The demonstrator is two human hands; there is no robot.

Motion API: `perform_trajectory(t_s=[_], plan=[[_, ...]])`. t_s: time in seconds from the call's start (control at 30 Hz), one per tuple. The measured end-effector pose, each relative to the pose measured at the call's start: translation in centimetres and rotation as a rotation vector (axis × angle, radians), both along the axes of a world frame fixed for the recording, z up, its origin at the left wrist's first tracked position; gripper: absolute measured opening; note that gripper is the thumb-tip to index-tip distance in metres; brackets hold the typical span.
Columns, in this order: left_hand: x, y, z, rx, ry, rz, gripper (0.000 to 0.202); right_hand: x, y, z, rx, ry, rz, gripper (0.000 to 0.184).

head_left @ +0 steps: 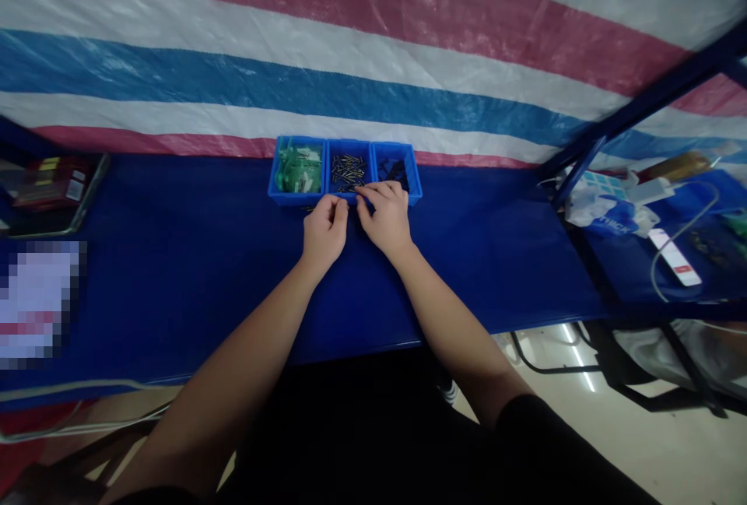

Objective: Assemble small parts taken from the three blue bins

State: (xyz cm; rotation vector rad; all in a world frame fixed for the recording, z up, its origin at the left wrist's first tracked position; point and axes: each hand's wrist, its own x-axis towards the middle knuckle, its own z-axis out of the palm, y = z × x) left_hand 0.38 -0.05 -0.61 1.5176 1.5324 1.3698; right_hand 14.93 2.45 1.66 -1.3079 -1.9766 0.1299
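Note:
Three small blue bins stand side by side against the striped sheet. The left bin (296, 199) contains a green plastic bag (300, 172) with small pale pieces. Many brass-coloured screw-like pieces (348, 169) fill the middle bin, and small black parts (398, 172) lie in the right one. My left hand (325, 231) is closed in a pinch just in front of the middle bin; anything in its fingertips is too small to name. At the front edge of that bin, my right hand (386, 217) curls with thumb and forefinger close together. What its fingertips hold is unclear.
A blue table (490, 256) runs under the bins. At the left lie a dark tray with red boxes (55, 184) and a pixelated item (38, 303). Beyond a blue frame post on the right are a plastic bag (610, 209), a white power strip (675, 257) and a cable.

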Motion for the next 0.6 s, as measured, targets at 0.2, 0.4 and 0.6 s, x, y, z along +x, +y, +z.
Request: perform_trajectory(t_s=[0.2,0.4,0.6], plan=[[0.0,0.03,-0.05,-0.002,0.006,0.007,0.037,-0.16,-0.31,0.36,-0.036,-0.08,-0.029,0.031],[0.02,0.09,-0.07,0.011,0.013,0.009,0.036,-0.11,-0.53,0.58,-0.005,-0.05,-0.008,0.031],[-0.11,-0.36,0.52,0.125,-0.017,0.168,0.036,-0.89,-1.08,0.6,-0.066,-0.003,0.281,0.03]])
